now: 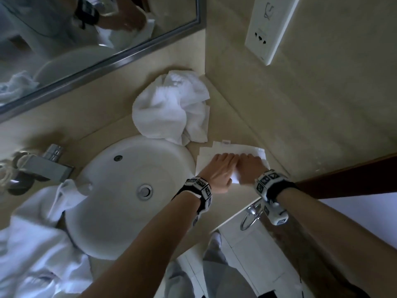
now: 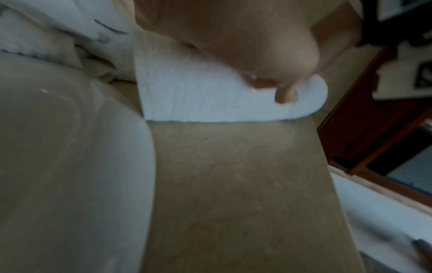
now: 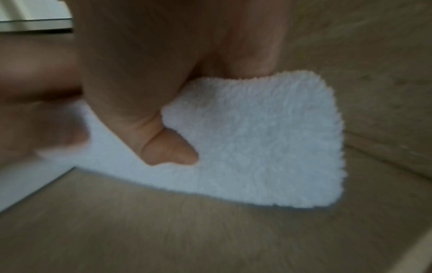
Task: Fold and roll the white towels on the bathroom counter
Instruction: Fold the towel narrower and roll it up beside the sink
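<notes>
A small white folded towel [image 1: 236, 148] lies flat on the beige counter [image 1: 214, 211], right of the sink. Both hands sit side by side on its near part, knuckles up and fingers curled down into it. My left hand [image 1: 218, 167] grips the towel [image 2: 198, 96] with the thumb on top near its rounded corner. My right hand [image 1: 249, 166] holds the fluffy right end [image 3: 268, 147], thumb pressed into the pile. The fingertips of both hands are hidden. A crumpled white towel [image 1: 171, 108] lies in the back corner, and more white towels [image 1: 32, 244] are heaped left of the sink.
The round white sink [image 1: 133, 190] takes up the middle of the counter, with a chrome faucet [image 1: 45, 165] on its left. A mirror [image 1: 86, 39] runs along the back wall and a white socket panel [image 1: 268, 29] hangs on the right wall. A chrome towel ring [image 1: 250, 218] sits below the counter edge.
</notes>
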A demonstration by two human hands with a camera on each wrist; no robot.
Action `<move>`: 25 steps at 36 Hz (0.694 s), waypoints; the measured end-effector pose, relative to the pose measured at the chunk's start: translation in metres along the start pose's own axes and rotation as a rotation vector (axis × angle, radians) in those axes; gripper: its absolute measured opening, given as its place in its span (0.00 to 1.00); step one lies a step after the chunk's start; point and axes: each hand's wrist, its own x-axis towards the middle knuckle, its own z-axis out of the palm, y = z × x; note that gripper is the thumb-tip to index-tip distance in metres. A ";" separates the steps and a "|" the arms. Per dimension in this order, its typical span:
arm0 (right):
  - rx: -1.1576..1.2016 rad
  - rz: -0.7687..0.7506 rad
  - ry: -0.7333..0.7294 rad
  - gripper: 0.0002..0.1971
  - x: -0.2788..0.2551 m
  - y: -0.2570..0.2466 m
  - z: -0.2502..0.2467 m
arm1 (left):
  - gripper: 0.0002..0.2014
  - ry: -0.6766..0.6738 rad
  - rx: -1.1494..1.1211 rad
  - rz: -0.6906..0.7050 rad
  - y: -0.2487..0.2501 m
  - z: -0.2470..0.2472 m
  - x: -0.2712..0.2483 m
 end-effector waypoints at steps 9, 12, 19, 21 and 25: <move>0.089 0.088 -0.157 0.34 0.021 0.011 -0.012 | 0.31 -0.218 0.170 -0.196 -0.001 -0.018 0.020; 0.089 0.079 -0.005 0.36 0.011 0.017 -0.005 | 0.23 -0.219 0.142 -0.247 -0.001 -0.022 0.042; -0.118 0.228 0.156 0.55 -0.004 -0.009 0.032 | 0.13 -0.331 0.173 -0.233 -0.011 -0.031 0.075; -0.107 0.237 0.169 0.47 0.008 -0.002 0.029 | 0.18 -0.316 0.195 -0.236 -0.013 -0.034 0.080; -0.007 0.233 0.171 0.33 0.034 0.018 0.010 | 0.23 -0.073 0.181 -0.186 -0.011 -0.031 0.066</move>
